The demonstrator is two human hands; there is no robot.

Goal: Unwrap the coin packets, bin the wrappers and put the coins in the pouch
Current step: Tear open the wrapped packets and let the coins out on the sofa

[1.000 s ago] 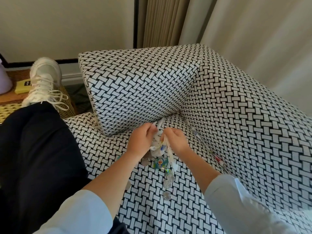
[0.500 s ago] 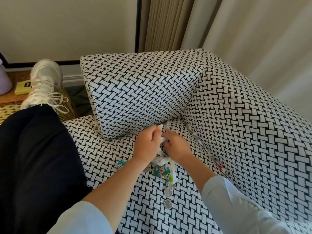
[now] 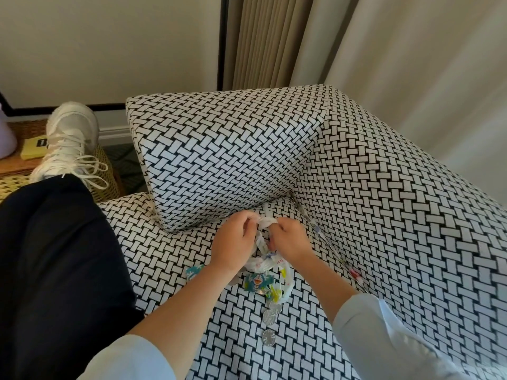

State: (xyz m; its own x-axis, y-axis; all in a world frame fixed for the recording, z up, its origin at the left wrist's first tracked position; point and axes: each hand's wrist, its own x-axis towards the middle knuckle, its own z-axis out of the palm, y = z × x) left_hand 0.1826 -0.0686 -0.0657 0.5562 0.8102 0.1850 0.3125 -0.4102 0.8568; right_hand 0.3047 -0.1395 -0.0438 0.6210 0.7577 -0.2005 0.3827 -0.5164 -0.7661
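Both hands work above the sofa seat [image 3: 170,250]. My left hand [image 3: 234,244] and my right hand [image 3: 290,239] each pinch the twisted top of a white plastic wrapper [image 3: 264,224], which hangs between them and trails down to the seat [image 3: 263,263]. Under the hands lies a blue cartoon-printed packet [image 3: 258,281] with a second blue piece [image 3: 194,271] to its left. Loose silver coins [image 3: 270,315] lie in a line below the wrapper, the nearest one [image 3: 268,337] apart from the others. No pouch or bin shows.
The black-and-white woven sofa has an armrest cushion [image 3: 219,154] behind the hands and a backrest [image 3: 397,201] on the right. My dark trouser leg [image 3: 55,256] and white sneaker [image 3: 68,141] fill the left. A wicker table [image 3: 16,165] holds a yellow pad [image 3: 35,148]. A thin cord [image 3: 337,259] lies along the backrest seam.
The hands have come together higher up on the wrapper, gripping its twisted top. The coins and the blue packet on the seat have stayed where they were.
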